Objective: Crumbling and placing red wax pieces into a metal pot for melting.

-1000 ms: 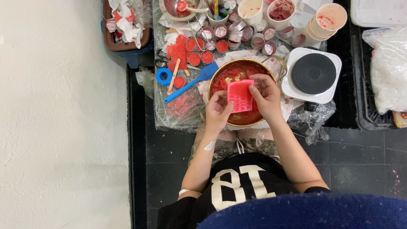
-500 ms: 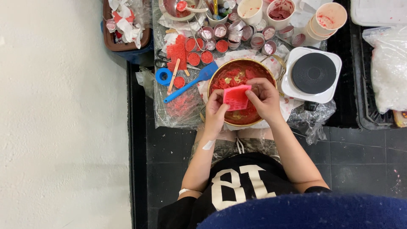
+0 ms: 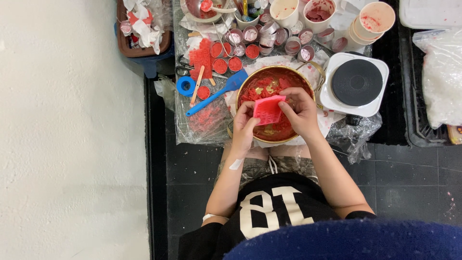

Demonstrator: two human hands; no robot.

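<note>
— Looking down, what do both hands have?

— A small pink mould (image 3: 268, 110), square, with a grid of little pockets. The left hand (image 3: 244, 126) has its grip closed on the mould's left edge, and the right hand (image 3: 299, 111) has its grip closed on the right edge and top. It sits tilted between them, right over the bowl (image 3: 250, 82).

— Which bowl?

— A round one with a gold rim, smeared red inside with some yellowish bits. It stands on the near part of a surface (image 3: 192, 132) covered in clear plastic sheet.

— What lies left of the bowl?

— A blue spatula (image 3: 216, 93), its blade near the bowl's rim and its handle running out to the near left. Beside it are a blue roll of tape (image 3: 186, 85), a wooden stick (image 3: 197, 84) and a flat red slab (image 3: 200, 57).

— And farther off?

— A cluster of small round tins (image 3: 236, 63); some hold red stuff, others look nearly empty. Beyond them are paper cups (image 3: 284, 10) stained red, and a metal bowl (image 3: 192, 8) at the far left.

— To the right?

— A white hot plate (image 3: 355, 83) with a black disc on top, just beside the bowl. Well to the right lies a clear bag (image 3: 442, 77) of white flakes.

— Anything off the surface?

— A brown bin (image 3: 126, 45) at the far left, full of crumpled tissue stained red.
</note>
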